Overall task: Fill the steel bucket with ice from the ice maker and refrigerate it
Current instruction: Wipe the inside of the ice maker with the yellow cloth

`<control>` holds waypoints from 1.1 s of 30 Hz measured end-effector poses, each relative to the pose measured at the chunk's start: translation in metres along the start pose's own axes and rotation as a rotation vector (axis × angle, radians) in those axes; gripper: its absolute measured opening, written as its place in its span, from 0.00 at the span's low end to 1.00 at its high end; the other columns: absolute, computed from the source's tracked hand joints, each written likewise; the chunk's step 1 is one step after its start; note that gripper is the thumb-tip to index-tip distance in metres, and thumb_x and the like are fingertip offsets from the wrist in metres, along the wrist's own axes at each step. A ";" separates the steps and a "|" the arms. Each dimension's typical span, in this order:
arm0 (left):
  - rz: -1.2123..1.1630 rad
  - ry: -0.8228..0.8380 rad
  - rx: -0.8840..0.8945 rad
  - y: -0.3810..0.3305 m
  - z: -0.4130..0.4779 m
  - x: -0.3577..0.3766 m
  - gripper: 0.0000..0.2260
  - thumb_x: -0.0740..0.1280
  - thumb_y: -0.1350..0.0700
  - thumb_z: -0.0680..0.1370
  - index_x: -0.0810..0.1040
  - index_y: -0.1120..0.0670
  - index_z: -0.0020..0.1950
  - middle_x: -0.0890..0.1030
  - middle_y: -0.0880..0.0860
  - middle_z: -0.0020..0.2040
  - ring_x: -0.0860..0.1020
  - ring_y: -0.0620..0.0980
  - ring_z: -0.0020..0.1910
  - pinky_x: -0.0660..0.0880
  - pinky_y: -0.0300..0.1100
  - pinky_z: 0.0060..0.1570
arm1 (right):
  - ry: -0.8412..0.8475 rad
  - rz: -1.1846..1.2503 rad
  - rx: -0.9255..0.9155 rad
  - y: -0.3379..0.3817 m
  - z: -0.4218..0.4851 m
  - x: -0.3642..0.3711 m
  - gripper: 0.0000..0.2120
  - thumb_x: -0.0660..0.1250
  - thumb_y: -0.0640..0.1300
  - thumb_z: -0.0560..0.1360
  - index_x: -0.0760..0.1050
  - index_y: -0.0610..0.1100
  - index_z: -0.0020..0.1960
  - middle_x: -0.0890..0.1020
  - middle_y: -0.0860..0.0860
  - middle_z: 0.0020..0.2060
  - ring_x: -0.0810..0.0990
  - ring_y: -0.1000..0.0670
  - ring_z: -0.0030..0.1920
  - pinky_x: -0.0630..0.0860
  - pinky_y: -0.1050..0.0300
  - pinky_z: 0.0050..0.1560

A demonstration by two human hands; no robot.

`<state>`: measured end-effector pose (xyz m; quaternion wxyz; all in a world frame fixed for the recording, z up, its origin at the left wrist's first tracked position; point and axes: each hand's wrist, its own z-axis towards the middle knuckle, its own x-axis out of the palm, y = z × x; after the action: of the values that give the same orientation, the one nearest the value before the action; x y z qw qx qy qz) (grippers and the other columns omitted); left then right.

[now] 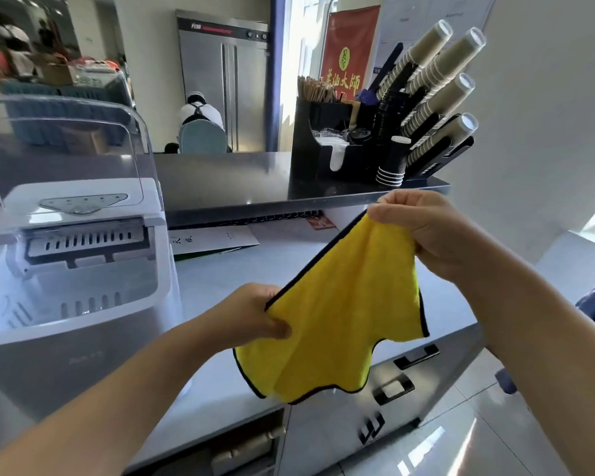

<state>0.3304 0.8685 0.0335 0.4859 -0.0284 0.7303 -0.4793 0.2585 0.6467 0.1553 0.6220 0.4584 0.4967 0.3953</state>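
Head view: left hand (255, 317) and right hand (426, 231) each pinch the yellow cloth (340, 304) mid-frame, the ice maker (83, 207) stands open at left, bucket unseen; probably best kept taut for wiping.

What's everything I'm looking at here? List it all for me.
counter: one, steel, across the foreground
ice maker: one, white with clear raised lid, left on the counter
yellow cloth: one, black-edged, held up over the counter
raised shelf: one, steel, behind the counter
cup rack: one, black, right on the shelf
paper cup stacks: four, tan, slanting from the rack
black cups: one stack, before the rack
leaflet: one, white, beside the ice maker
cabinet: one, steel, far back
banner: one, red, behind the rack
left hand: one, pinching the cloth's lower corner
right hand: one, pinching its upper corner
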 end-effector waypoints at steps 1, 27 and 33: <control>0.029 0.006 -0.021 0.009 0.000 0.005 0.09 0.72 0.59 0.72 0.79 0.61 0.49 0.81 0.56 0.46 0.79 0.49 0.42 0.75 0.35 0.42 | -0.041 0.027 0.003 0.000 0.001 -0.004 0.05 0.70 0.39 0.72 0.75 0.41 0.39 0.76 0.48 0.32 0.75 0.51 0.31 0.74 0.60 0.32; -0.910 -0.458 -0.027 -0.030 0.000 0.018 0.05 0.64 0.57 0.79 0.79 0.52 0.50 0.83 0.54 0.47 0.79 0.51 0.48 0.77 0.47 0.54 | -0.107 0.209 0.214 -0.044 -0.010 0.084 0.07 0.69 0.40 0.74 0.72 0.39 0.43 0.77 0.44 0.32 0.79 0.50 0.30 0.82 0.52 0.36; -0.976 -0.405 -0.037 -0.029 -0.007 0.020 0.09 0.63 0.56 0.79 0.82 0.54 0.49 0.85 0.54 0.45 0.81 0.50 0.46 0.76 0.39 0.46 | -0.100 0.232 0.186 -0.047 -0.015 0.093 0.04 0.68 0.35 0.74 0.74 0.36 0.41 0.78 0.44 0.33 0.80 0.50 0.32 0.83 0.53 0.38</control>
<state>0.3018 0.8475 0.0413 0.3371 -0.4654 0.5320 -0.6218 0.2640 0.7251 0.0844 0.5509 0.5876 0.4432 0.3935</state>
